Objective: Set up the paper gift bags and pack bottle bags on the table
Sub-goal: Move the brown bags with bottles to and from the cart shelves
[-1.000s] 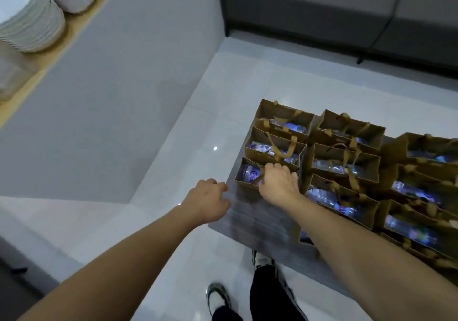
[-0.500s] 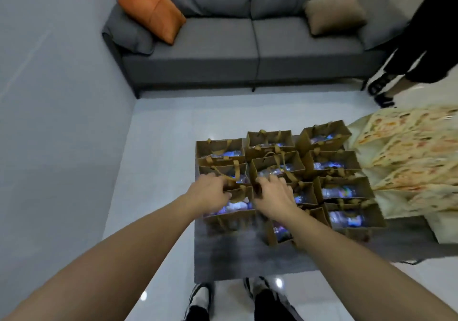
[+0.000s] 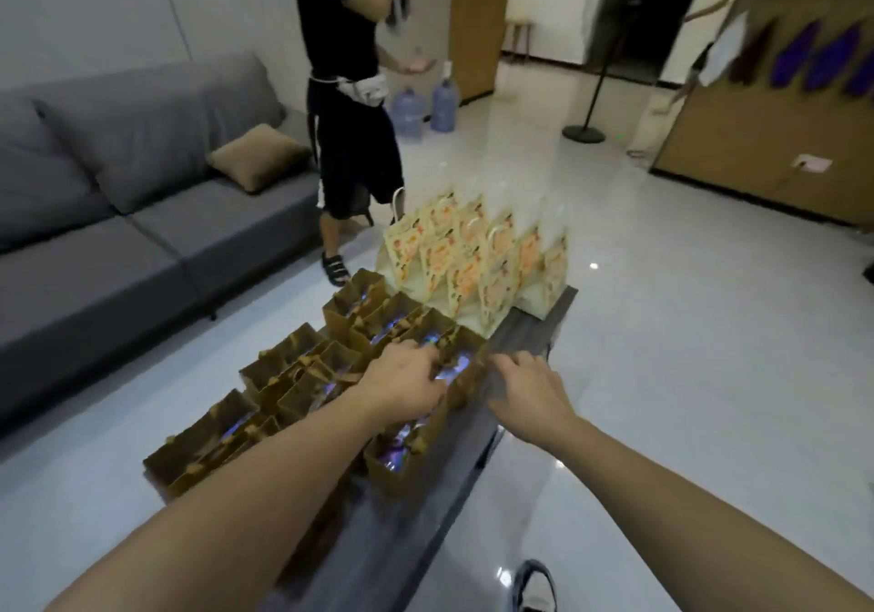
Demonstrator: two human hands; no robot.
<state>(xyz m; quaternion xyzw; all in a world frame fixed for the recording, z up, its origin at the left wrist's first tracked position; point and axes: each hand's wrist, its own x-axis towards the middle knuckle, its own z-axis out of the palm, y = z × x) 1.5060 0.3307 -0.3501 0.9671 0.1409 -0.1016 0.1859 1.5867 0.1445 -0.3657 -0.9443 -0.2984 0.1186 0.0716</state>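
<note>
While the left hand [image 3: 406, 382] is curled into a brown bag [image 3: 461, 377], probably squaring the rows, the right hand [image 3: 532, 387] is kept loose at its 3 o'clock.

Single head view, close above table [image 3: 529, 342], facing forward-down over both forearms.

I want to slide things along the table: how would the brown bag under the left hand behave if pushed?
The brown bag probably slides upright: bottles inside weigh it down. Its paper walls likely dent under the left hand. Neighbouring bags would probably brace it.
</note>
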